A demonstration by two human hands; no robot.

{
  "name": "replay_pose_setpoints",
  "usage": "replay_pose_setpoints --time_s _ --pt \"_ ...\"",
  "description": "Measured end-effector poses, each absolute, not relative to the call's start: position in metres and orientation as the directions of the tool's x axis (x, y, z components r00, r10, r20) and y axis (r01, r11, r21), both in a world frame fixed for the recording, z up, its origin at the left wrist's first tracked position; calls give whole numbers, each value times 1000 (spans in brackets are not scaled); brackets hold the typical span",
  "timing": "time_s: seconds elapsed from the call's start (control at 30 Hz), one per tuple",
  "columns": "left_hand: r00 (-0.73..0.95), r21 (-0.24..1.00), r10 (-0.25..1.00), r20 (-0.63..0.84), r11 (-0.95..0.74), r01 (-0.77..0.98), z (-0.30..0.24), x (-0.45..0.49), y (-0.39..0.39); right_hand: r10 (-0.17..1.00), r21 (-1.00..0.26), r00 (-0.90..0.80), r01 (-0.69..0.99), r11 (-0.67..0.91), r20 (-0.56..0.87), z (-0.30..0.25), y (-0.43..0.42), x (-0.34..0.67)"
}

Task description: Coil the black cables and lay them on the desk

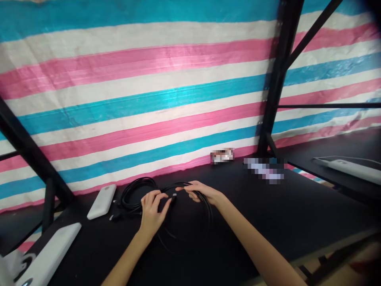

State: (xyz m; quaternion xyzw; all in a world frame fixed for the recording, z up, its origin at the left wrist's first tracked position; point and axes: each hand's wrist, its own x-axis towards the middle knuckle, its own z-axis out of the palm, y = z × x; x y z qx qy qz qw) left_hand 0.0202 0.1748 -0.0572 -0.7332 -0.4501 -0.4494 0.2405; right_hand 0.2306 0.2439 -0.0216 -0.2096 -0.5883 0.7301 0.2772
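A looped black cable hangs between my hands, its lower loops faint against the black tabletop. My right hand is closed around the coil's upper right side. On its left side, my left hand bends its fingers over the cable, thumb and forefinger partly apart. A cable plug with a pale metal tip shows beside the left thumb. The exact contact under the left fingers is hard to make out. Just behind the left hand lies a second coiled black cable, with pale-tipped connectors near it.
Two white slab-like devices, a smaller one and a longer one, lie left on the black table. A blurred box and blurred packet sit toward the back right. Black frame posts stand before striped sheeting.
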Motion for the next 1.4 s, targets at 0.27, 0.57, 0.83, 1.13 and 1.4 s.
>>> replay_pose_setpoints --time_s 0.27,0.57,0.83,1.13,1.4 --pt "-198 579 658 727 -432 691 -82 14 178 733 -999 -681 -32 -13 12 -25 245 230" --pt "-221 950 942 251 -197 240 -71 14 169 823 -975 -565 148 166 55 -26 249 231" --pt "-194 884 917 350 -254 394 -51 -11 177 850 -982 -526 135 128 38 -27 252 232" --pt "-455 867 739 497 -420 267 -40 -21 175 952 -951 -1 -52 305 306 -22 270 254" --pt "-509 820 643 572 -462 337 -32 -40 181 776 -854 385 71 516 500 -16 275 272"
